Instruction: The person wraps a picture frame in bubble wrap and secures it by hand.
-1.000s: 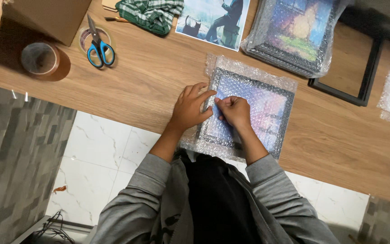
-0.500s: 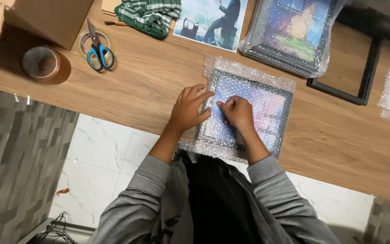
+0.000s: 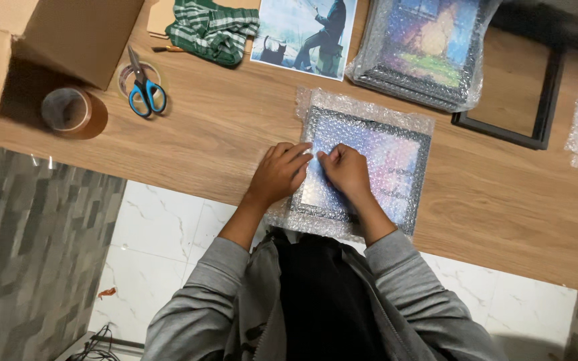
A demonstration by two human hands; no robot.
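Very little has moved over the last second. Both hands stay on the bubble-wrapped picture frame (image 3: 362,164), which lies flat near the front edge of the tabletop (image 3: 222,127), its near end just overhanging that edge toward the person. The frame itself sits where it did before; only the fingers have crept slightly across the wrap.

The left hand (image 3: 279,175) rests at the frame's left border, fingers spread and flat, pressing the wrap down rather than closing on anything, so its grip is open. The right hand (image 3: 346,170) lies on the wrapped face just beside it, fingertips drawn together at a spot on the plastic; whether it pinches a bit of wrap or tape or only presses there cannot be told, as the fingers hide the contact. The two hands nearly touch at their fingertips.

Since neither the frame nor the wrap has shifted, the work seems to be at a fine stage: smoothing or fixing the wrap at one point, not folding or turning.

Toward the back edge lie a second wrapped frame (image 3: 429,50), a loose print (image 3: 306,33), an empty black frame (image 3: 513,87) and a green checked cloth (image 3: 212,30). At the left end sit blue scissors (image 3: 143,87), a tape roll (image 3: 68,110) and a cardboard box (image 3: 55,33), all untouched.
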